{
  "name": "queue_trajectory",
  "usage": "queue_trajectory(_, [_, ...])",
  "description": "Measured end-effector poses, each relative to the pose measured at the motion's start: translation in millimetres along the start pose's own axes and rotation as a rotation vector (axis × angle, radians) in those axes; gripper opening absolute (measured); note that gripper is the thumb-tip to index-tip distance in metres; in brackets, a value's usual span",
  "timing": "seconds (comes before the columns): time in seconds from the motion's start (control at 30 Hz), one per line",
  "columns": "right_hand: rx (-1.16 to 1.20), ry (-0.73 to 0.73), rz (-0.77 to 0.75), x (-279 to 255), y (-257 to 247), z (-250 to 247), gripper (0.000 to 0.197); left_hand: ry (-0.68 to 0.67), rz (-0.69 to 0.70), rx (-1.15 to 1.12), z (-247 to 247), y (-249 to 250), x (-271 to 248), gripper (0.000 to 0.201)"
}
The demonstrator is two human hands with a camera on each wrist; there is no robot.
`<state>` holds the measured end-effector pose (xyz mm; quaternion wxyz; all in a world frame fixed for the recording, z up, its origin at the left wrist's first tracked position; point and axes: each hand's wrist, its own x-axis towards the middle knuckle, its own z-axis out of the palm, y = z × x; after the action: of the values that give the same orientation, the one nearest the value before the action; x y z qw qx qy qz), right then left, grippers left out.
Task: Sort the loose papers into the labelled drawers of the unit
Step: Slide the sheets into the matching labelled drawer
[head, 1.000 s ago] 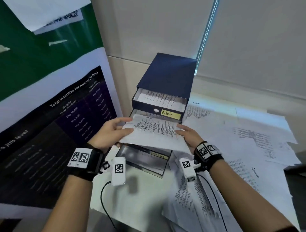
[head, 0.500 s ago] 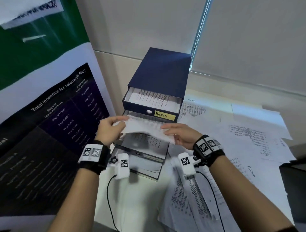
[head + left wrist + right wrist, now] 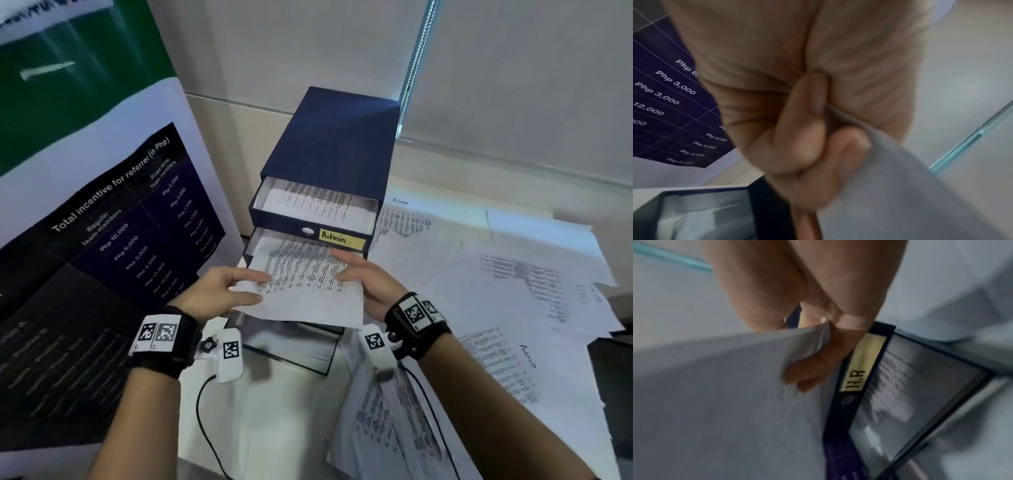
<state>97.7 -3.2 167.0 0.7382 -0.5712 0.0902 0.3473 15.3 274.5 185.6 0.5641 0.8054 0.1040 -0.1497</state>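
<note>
A dark blue drawer unit (image 3: 335, 144) stands at the back of the white table. Its top drawer, labelled Admin (image 3: 337, 238), is pulled out a little and holds printed paper (image 3: 315, 202). Both hands hold one printed sheet (image 3: 301, 284) over the open drawers below, its far edge reaching under the Admin drawer front. My left hand (image 3: 255, 287) pinches the sheet's left edge, thumb on top. On the right edge, my right hand (image 3: 342, 267) pinches it, fingers curled beneath (image 3: 807, 369). Under the sheet, a drawer labelled H.R (image 3: 859, 369) holds printed pages.
A tall poster (image 3: 102, 240) stands close on the left. Several loose printed papers (image 3: 513, 291) cover the table to the right, and more lie near the front (image 3: 394, 428). A black cable (image 3: 205, 411) runs across the front. A dark object (image 3: 613, 359) sits at the right edge.
The sheet was lifted and tilted half a second ago. It has now come down flatter and further forward, its far edge under the Admin drawer front. Both hands kept hold of it.
</note>
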Motion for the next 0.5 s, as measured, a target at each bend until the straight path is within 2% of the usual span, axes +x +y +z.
queue_trajectory(0.07, [0.053, 0.010, -0.004, -1, -4, -5, 0.053, -0.045, 0.006, -0.030, -6, 3, 2, 0.034])
queue_trajectory(0.1, [0.018, 0.061, -0.022, 1, -4, -9, 0.054, -0.019, 0.008, -0.036, -9, 3, 6, 0.035])
queue_trajectory(0.17, [-0.060, 0.136, -0.036, 5, -1, -12, 0.056, 0.062, 0.024, -0.078, -11, 2, 11, 0.039])
queue_trajectory(0.3, [-0.013, 0.065, -0.011, 14, 0, -7, 0.056, 0.169, 0.073, -0.156, -12, 3, 18, 0.041])
queue_trajectory(0.43, [-0.051, 0.148, 0.030, 19, -10, 6, 0.049, 0.361, -0.032, -0.099, -9, -7, 37, 0.041])
queue_trajectory(0.5, [-0.052, 0.158, 0.032, 13, -14, 11, 0.043, 0.469, -0.033, -0.049, -3, -8, 45, 0.036])
